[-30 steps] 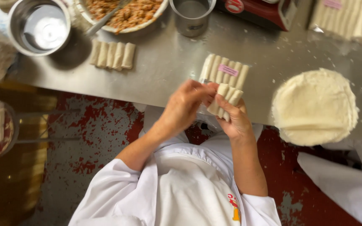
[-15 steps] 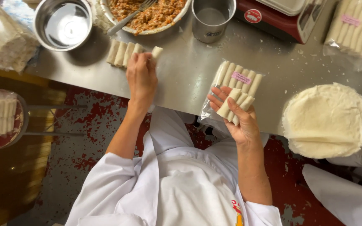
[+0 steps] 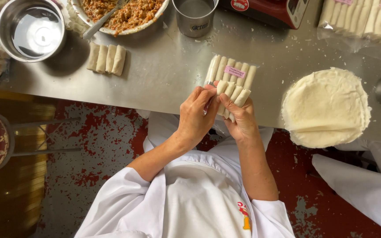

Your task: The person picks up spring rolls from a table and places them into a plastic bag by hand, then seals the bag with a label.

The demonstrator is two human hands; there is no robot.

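Note:
My right hand cups a row of pale spring rolls at the near edge of the steel table. They lie against a clear pack of spring rolls with a pink label. My left hand pinches the leftmost roll of that row and presses it in beside the others. Three loose spring rolls lie side by side on the table to the left.
At the back stand a steel bowl, a dish of minced filling with a spoon, a steel cup and a red appliance. A stack of round wrappers lies right; packed rolls are far right. A white sleeve shows lower right.
My left hand took one roll from the loose group on the left, leaving three there, and came back to the rolls held in my right hand.

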